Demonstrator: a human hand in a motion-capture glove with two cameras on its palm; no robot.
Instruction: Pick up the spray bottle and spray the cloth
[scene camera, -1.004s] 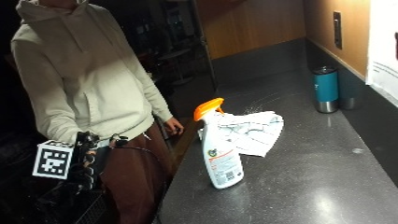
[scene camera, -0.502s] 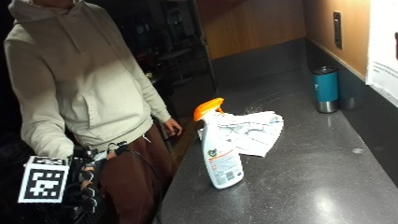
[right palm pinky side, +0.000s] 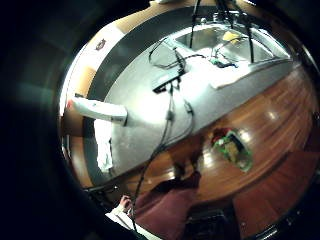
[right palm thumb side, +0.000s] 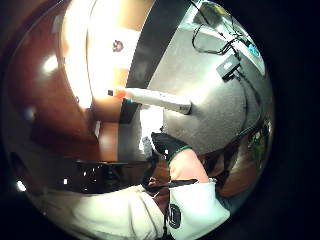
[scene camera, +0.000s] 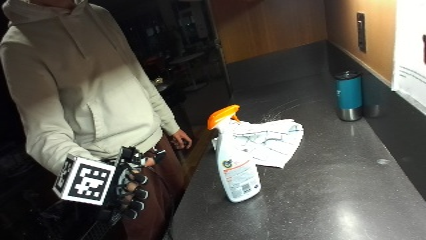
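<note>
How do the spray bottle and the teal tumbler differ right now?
The spray bottle is white with an orange trigger head; the teal tumbler has a dark lid. The bottle stands near the counter's front edge beside the cloth; the tumbler stands by the back wall. Both are upright and untouched.

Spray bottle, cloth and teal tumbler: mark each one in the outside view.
spray bottle (scene camera: 234, 167), outside view, on its white body.
cloth (scene camera: 269, 139), outside view, on its middle folds.
teal tumbler (scene camera: 349, 94), outside view, on its teal wall.

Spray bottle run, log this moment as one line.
stage: pre-grasp | right hand: off the counter, holding nothing | spray bottle: upright on counter, untouched | cloth: behind bottle
</note>
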